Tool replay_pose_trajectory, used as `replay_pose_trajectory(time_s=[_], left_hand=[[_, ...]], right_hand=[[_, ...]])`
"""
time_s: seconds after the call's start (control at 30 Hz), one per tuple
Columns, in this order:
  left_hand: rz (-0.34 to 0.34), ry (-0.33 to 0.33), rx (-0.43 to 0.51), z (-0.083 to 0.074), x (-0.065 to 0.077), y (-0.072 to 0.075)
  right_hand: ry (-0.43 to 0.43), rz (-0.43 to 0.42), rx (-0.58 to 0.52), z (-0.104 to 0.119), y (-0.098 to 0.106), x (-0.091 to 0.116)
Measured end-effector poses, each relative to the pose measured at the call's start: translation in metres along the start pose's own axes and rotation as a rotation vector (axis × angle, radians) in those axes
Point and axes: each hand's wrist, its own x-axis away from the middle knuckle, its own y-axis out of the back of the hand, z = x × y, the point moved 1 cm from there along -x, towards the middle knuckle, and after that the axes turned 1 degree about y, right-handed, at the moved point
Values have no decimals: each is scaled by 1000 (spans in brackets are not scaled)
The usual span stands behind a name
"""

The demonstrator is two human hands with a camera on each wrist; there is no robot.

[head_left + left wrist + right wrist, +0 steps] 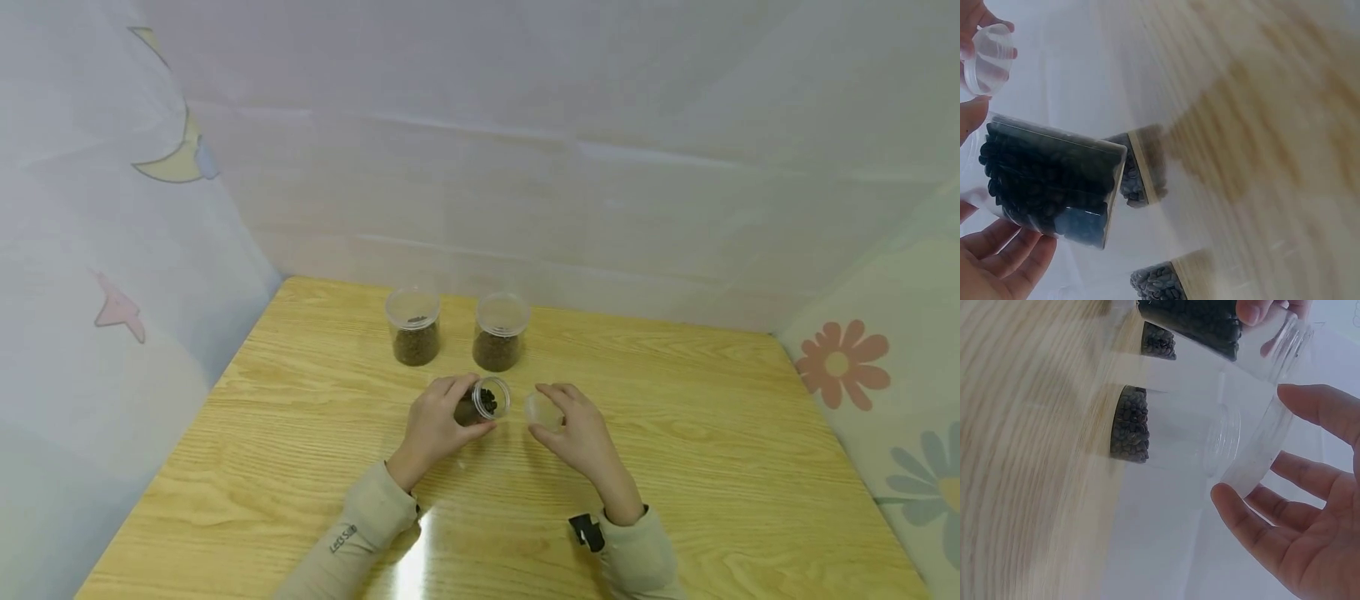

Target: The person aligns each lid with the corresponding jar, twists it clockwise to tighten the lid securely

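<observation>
My left hand (437,423) grips a clear plastic jar (467,408) of dark beans that look like coffee beans. That jar is uncovered and tilted, its threaded mouth facing right; in the left wrist view the beans (1047,181) fill much of it. Just to the right, my right hand (583,429) holds a translucent lid (1260,450) by its rim between thumb and fingers. A small gap separates lid and jar mouth. Behind the hands stand two more clear jars, a left one (417,343) and a right one (497,350), both upright and partly filled with beans.
The wood-grain table (712,433) extends on both sides of the hands. A pale cloth backdrop (525,192) rises behind its back edge, with printed cloth also at the left and right. A black strap (587,532) sits at the right wrist.
</observation>
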Motion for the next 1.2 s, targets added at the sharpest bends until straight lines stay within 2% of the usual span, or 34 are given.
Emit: replay_pose_trajectory(time_s=[0.27,0.4,0.7,1.03,1.2], left_hand=[[63,17,-62,-1,0,-2],[87,30,-65,-2,-1,-1],[141,72,-61,-2,-3,-1],[175,89,-74,-1,-5,-4],[189,85,-84,-2,-5,-4]], right_hand=[[37,-39,-17,-1,2,2],[57,-46,-14,0,2,1],[159,-65,-21,7,7,-5],[196,-23,-13,12,9,-13],[200,16,-44,13,6,-16]])
